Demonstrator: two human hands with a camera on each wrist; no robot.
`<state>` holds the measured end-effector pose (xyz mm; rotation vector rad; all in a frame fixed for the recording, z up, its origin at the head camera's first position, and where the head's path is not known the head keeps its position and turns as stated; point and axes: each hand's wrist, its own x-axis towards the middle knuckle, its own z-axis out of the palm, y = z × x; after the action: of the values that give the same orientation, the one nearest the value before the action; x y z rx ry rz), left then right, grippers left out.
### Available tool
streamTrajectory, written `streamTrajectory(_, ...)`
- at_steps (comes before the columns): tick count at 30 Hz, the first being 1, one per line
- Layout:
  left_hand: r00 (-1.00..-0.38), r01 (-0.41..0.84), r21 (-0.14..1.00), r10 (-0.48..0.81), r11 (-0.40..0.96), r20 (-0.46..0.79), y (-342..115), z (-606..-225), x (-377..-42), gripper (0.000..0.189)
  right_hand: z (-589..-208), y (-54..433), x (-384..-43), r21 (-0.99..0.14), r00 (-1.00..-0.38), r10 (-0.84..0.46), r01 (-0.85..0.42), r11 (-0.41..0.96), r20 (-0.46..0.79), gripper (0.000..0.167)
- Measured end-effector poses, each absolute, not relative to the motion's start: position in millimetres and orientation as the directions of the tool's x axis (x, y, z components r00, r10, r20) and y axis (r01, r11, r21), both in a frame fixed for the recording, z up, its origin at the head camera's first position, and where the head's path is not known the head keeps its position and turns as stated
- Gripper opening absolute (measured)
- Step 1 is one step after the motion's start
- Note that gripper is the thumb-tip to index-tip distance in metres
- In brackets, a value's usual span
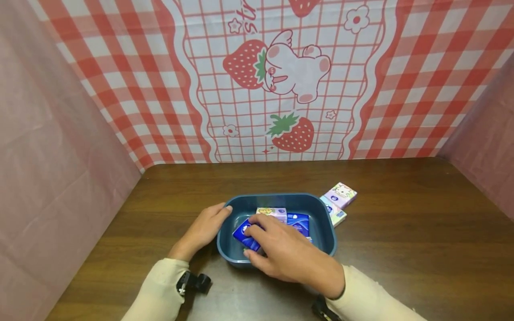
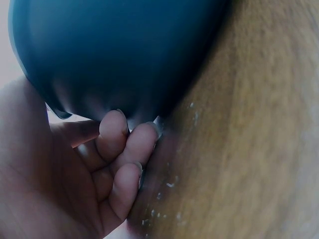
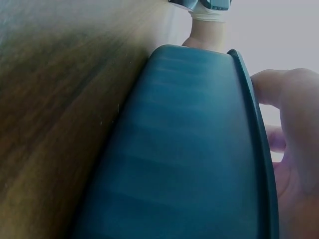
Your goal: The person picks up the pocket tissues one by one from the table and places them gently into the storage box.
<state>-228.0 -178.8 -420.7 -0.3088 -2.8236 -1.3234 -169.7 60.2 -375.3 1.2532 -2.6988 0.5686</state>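
A dark blue plastic basin (image 1: pixel 277 196) stands on the table with several tissue packets inside. My left hand (image 1: pixel 204 226) grips its left end, thumb over the rim; in the left wrist view the curled fingers (image 2: pixel 127 149) lie against the outer wall. Inside the basin, my right hand (image 1: pixel 285 249) pinches a dark blue tissue packet (image 1: pixel 240 234), tilted near the left side. Behind that hand are a pink-and-white packet (image 1: pixel 277 213) and another blue packet (image 1: pixel 299 222), partly covered. The basin's wall (image 3: pixel 174 144) hides the held packet in the right wrist view.
Right of the basin, a purple-and-white tissue packet (image 1: pixel 340 194) and a light blue one (image 1: pixel 336 214) lie on the brown wooden table (image 1: pixel 401 232). A strawberry-print cloth (image 1: pixel 289 80) hangs behind the table, with pink cloth at both sides.
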Motion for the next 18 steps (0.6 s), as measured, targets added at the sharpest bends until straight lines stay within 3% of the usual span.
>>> streamTrajectory(18,-0.980,0.179,0.770,0.180,0.612,0.085,-178.9,-418.4,-227.4,0.032,-377.9,60.0,-167.2,-0.308,-0.623,-0.734,-0.778,0.547,0.271,0.037)
